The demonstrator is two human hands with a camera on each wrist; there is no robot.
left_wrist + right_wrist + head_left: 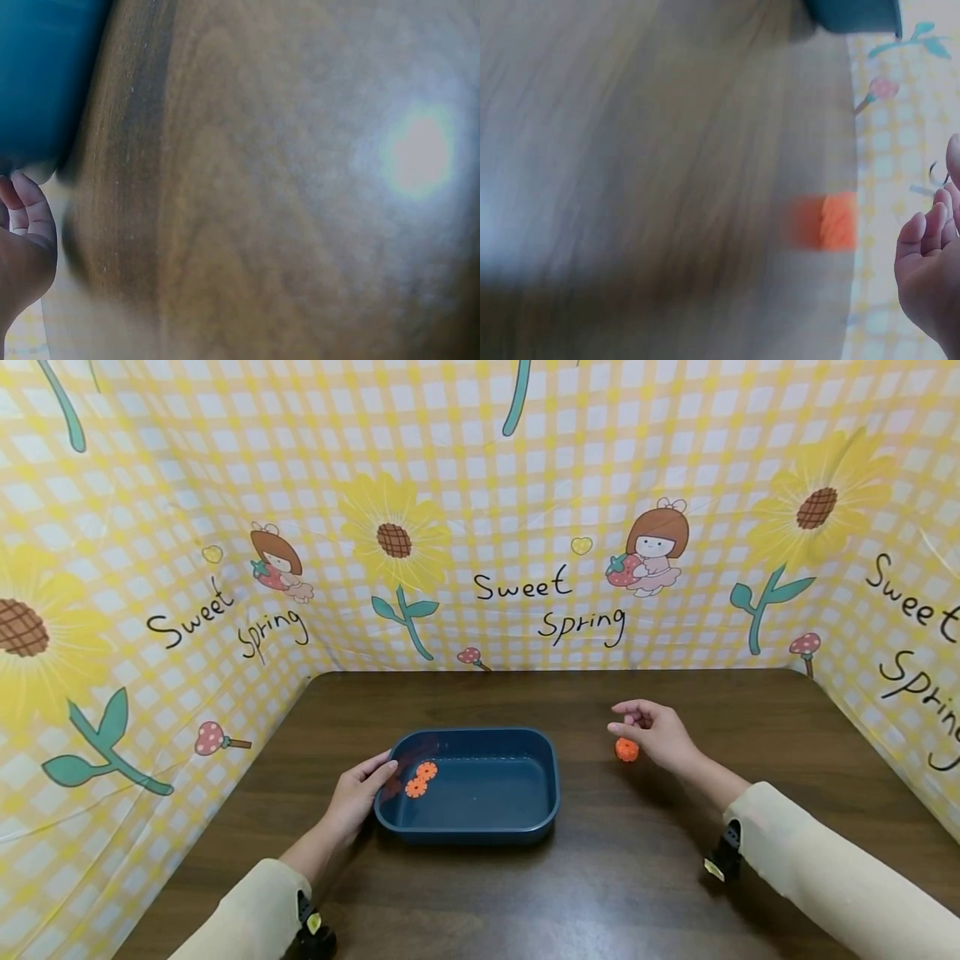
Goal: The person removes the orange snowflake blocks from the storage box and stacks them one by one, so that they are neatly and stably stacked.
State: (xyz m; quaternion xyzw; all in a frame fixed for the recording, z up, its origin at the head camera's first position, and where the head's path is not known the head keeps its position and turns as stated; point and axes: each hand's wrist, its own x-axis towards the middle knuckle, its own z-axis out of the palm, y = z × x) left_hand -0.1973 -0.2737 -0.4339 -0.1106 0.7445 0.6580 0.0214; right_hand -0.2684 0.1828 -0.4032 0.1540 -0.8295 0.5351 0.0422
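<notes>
A dark blue rectangular plastic tub (472, 837) stands on the table. My left hand (352, 797) grips its left rim, the thumb over the edge; in the left wrist view the curled fingers (34, 206) meet the tub's corner. Two flat orange flower-shaped pieces (426, 771) lie inside, near the left wall. Off to the right, a short stack of orange flower-shaped pieces (627, 749) sits on the table. Over it hovers my right hand (656, 731), fingers loosely bent, thumb and forefinger apart with nothing between them. The right wrist view shows the stack (838, 222) beside that hand.
The dark wooden table (615, 893) reaches back to a yellow checked cloth (510, 502) printed with sunflowers and lettering, which hangs along the back and both sides. Both wrists carry small black devices (726, 852) below the cream sleeves.
</notes>
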